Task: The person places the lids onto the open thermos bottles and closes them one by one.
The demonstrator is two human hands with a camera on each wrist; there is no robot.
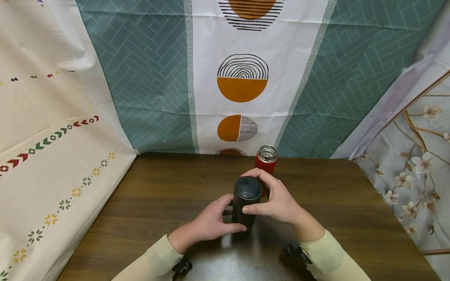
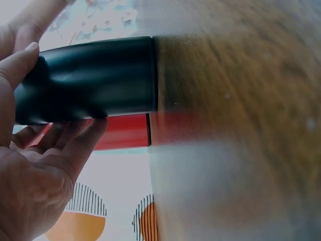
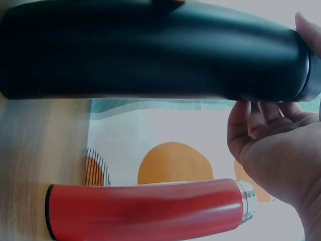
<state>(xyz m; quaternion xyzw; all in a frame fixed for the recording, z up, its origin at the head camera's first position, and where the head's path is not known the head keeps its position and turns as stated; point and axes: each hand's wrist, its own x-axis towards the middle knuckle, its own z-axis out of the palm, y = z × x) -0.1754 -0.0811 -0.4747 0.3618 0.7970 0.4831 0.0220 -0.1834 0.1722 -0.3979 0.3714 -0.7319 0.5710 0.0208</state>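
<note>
A black thermos bottle (image 1: 240, 215) with a dark cap (image 1: 248, 188) stands upright on the wooden table. My left hand (image 1: 211, 221) holds its lower body from the left, thumb in front and fingers around the far side. At the top, my right hand (image 1: 275, 198) grips around the cap and shoulder, thumb toward me and fingers behind. Just behind it is a red thermos bottle (image 1: 265, 166), its steel mouth (image 1: 267, 152) uncovered. In the right wrist view the red bottle (image 3: 145, 211) shows a black base, apart from the black bottle (image 3: 150, 55).
The brown table (image 1: 168, 179) runs back to a teal and white patterned cloth (image 1: 151, 78). Floral cloths hang at left (image 1: 70, 164) and right (image 1: 415, 175). A small dark, red-edged thing (image 1: 282, 182) peeks out behind my right hand.
</note>
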